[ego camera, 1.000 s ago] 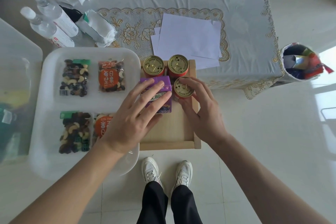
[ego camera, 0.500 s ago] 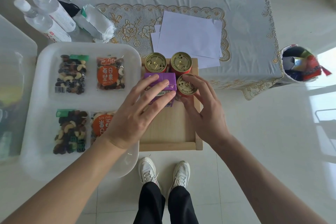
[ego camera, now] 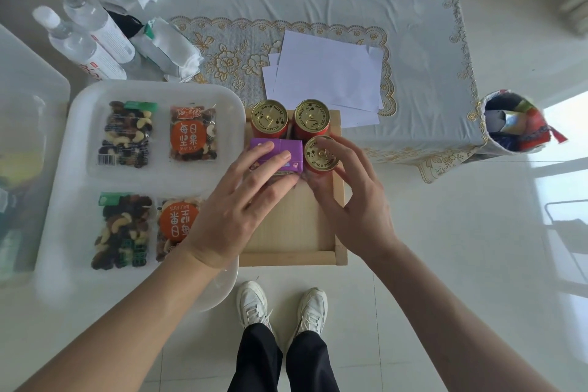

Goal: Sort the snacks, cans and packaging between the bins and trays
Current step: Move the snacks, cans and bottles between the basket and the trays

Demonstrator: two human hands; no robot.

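Note:
On the wooden tray (ego camera: pixel 292 232) two red cans with gold lids (ego camera: pixel 269 119) (ego camera: pixel 311 119) stand upright at the far edge. Right in front of them sit a purple carton (ego camera: pixel 280 149) and a third red can (ego camera: pixel 319 154), side by side. My left hand (ego camera: pixel 241 200) rests on the purple carton with fingers spread over its top. My right hand (ego camera: pixel 346 194) is wrapped around the third can from the right. Several nut packets (ego camera: pixel 127 134) (ego camera: pixel 193 134) (ego camera: pixel 122 229) lie flat in the white plastic tray (ego camera: pixel 79 188) on the left.
A clear bin (ego camera: pixel 28 149) stands at far left. Two bottles (ego camera: pixel 86 41), tissues (ego camera: pixel 168 48) and white papers (ego camera: pixel 327 70) lie on the lace-covered table (ego camera: pixel 426 41). A bag of wrappers (ego camera: pixel 515 121) hangs at its right corner. My shoes (ego camera: pixel 280 302) are below the wooden tray.
The purple carton and third can have slid further back on the wooden tray, up against the two rear cans. Both hands stay on them.

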